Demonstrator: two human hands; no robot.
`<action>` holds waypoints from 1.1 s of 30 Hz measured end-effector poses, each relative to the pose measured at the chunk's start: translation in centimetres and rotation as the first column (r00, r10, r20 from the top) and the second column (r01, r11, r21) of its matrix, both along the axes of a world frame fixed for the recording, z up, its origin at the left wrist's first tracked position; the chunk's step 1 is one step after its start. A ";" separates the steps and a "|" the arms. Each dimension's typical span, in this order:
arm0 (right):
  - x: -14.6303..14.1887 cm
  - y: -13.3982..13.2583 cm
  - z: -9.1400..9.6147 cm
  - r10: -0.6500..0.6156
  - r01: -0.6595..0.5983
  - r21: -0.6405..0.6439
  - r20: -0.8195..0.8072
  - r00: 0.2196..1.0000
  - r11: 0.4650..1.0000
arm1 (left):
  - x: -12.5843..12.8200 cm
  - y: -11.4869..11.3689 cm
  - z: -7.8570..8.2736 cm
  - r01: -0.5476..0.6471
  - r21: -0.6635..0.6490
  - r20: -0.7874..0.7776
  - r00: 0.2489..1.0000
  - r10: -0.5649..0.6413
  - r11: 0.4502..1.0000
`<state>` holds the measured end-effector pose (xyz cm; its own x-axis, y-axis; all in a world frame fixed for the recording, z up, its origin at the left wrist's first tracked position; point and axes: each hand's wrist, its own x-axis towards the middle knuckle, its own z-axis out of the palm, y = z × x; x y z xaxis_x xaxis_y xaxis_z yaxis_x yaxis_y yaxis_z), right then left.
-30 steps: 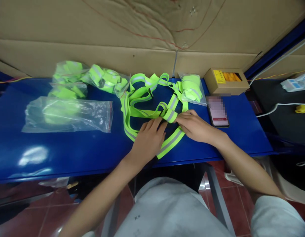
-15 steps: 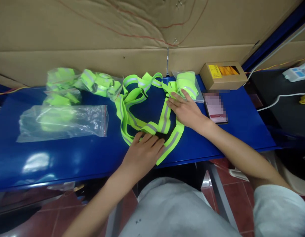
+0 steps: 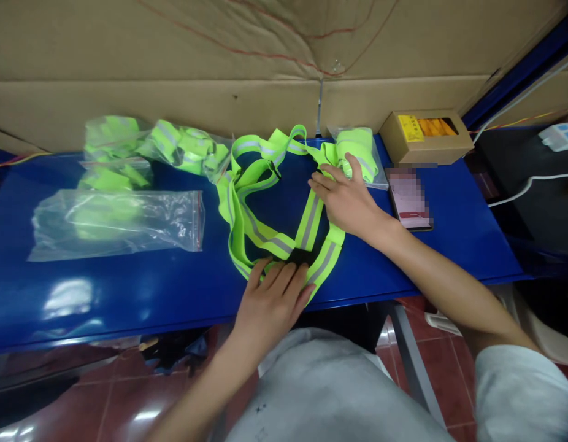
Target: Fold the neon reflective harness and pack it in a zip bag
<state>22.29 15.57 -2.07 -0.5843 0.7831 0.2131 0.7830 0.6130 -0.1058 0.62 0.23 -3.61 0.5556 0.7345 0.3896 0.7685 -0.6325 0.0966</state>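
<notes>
A neon-green reflective strap harness [image 3: 247, 215] with grey stripes lies spread out on the blue table [image 3: 127, 294]. My left hand [image 3: 272, 298] lies flat with fingers stretched on the harness's near end, by the table's front edge. My right hand [image 3: 346, 199] rests open on the harness's far right straps, fingers pointing left, just in front of a bagged green strap bundle [image 3: 357, 153].
A clear zip bag [image 3: 113, 224] holding a folded green strap lies at the left, with more bagged straps [image 3: 173, 147] behind it. A phone [image 3: 409, 199] and a small cardboard box [image 3: 426, 135] sit at the right. Cardboard sheets [image 3: 173, 61] line the back.
My hands moved apart from the middle of the harness: the right one went to the far straps, the left one slid back toward the front edge, and the straps now lie flatter.
</notes>
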 end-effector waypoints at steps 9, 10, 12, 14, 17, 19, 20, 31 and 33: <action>-6.7 0.7 2.3 -0.036 -0.064 -0.554 -0.167 0.985 0.830 | 0.9 -0.9 -1.2 -0.039 0.056 0.054 0.998 0.036 0.998; -7.6 1.2 2.0 -0.017 -0.082 -0.550 -0.172 0.985 0.831 | 0.9 -0.9 -1.3 -0.035 0.051 0.064 0.997 0.032 0.998; -9.2 1.8 1.1 0.039 -0.115 -0.490 -0.163 0.986 0.864 | 0.9 -0.8 -1.4 -0.026 0.044 0.084 0.996 0.022 0.999; -10.6 2.2 0.2 0.074 -0.107 -0.382 -0.101 0.992 0.918 | 0.8 -0.8 -1.6 -0.013 0.044 0.101 0.995 0.008 0.999; -12.2 2.7 -0.6 0.073 -0.072 -0.306 -0.008 0.997 0.949 | 0.7 -0.7 -1.7 0.017 0.060 0.122 0.992 -0.024 0.998; -12.9 3.4 -0.7 0.056 -0.050 -0.313 0.010 0.998 0.948 | 0.7 -0.7 -1.8 0.037 0.061 0.135 0.990 -0.045 0.997; -13.1 3.8 -0.6 0.048 -0.041 -0.318 0.014 0.999 0.947 | 0.6 -0.8 -1.9 0.044 0.057 0.141 0.989 -0.052 0.997; -14.6 5.1 -1.3 0.079 -0.069 -0.200 0.041 0.996 0.977 | 0.6 -0.9 -2.2 0.041 0.041 0.155 0.987 -0.047 0.998; -14.6 5.1 -0.9 0.104 -0.094 -0.192 0.046 0.993 0.977 | 0.6 -0.8 -2.1 0.026 0.022 0.160 0.987 -0.029 0.999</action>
<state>7.73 20.65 -2.95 -0.6677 0.7438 0.0315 0.7273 0.6608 -0.1854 1.23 -0.61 -5.75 0.5046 0.7113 0.4893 0.7263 -0.6561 0.2049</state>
